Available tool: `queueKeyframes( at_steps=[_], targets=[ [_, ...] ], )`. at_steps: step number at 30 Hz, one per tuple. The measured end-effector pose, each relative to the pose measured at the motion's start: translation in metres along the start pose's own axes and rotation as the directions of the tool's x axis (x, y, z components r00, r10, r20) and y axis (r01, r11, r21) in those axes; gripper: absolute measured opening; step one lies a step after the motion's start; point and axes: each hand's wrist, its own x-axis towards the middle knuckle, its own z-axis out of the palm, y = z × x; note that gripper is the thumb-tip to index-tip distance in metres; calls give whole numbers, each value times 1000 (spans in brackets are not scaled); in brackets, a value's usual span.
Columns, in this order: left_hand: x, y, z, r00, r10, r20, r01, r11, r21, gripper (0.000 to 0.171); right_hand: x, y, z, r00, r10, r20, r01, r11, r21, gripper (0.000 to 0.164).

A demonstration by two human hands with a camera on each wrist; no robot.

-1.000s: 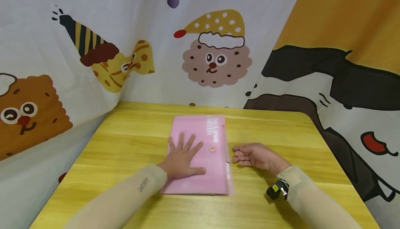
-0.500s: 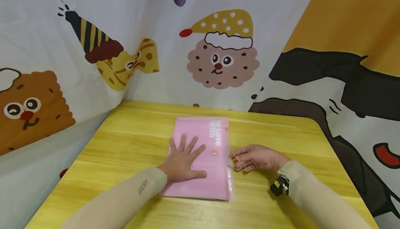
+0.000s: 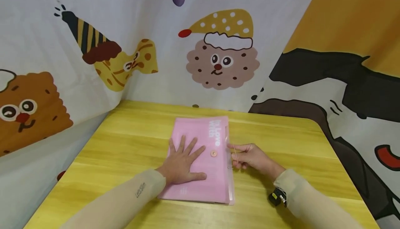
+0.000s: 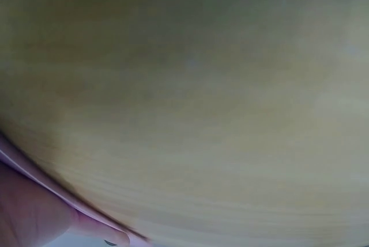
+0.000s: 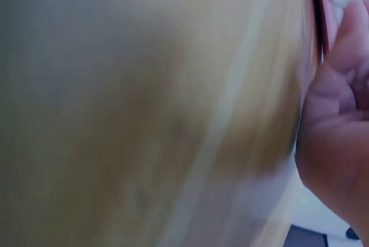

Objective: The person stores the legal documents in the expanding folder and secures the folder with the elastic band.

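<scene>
A pink file folder (image 3: 195,126) with white lettering lies on the table in the head view. On its cover, near the right edge, sits a small round button (image 3: 214,153). My left hand (image 3: 180,163) rests flat on the cover with fingers and thumb spread. Just off the folder's right edge, my right hand (image 3: 253,158) holds a thin pink elastic cord (image 3: 235,153), which stretches between index finger and thumb. The right wrist view shows part of the right hand (image 5: 340,126) beside the folder's edge; its fingertips are mostly cut off there.
The wood-grain table (image 3: 125,145) extends around the folder on every side. Behind it hangs a white cloth (image 3: 168,86) printed with cartoon biscuits. A small black device (image 3: 276,197) is strapped at the right wrist.
My right hand has moved left to the folder's edge with the cord, and its index finger now points toward the cover. My left hand stays pressed in place. The camera view shifted slightly.
</scene>
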Motion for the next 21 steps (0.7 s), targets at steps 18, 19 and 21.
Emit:
queueKeyframes(
  at_steps=[18,19,21],
  targets=[
    [-1,-1,-4,999,-18,46,18,1000,0,106,17,-12,31,930,-360,-69,272,803,-530,57],
    [-1,0,-4,998,-19,52,19,1000,6,106,18,-12,32,927,-370,-67,271,783,-560,57],
    [-1,0,-4,998,-18,59,17,1000,11,106,18,-13,35,916,-396,-66,268,726,-634,56]
  ],
)
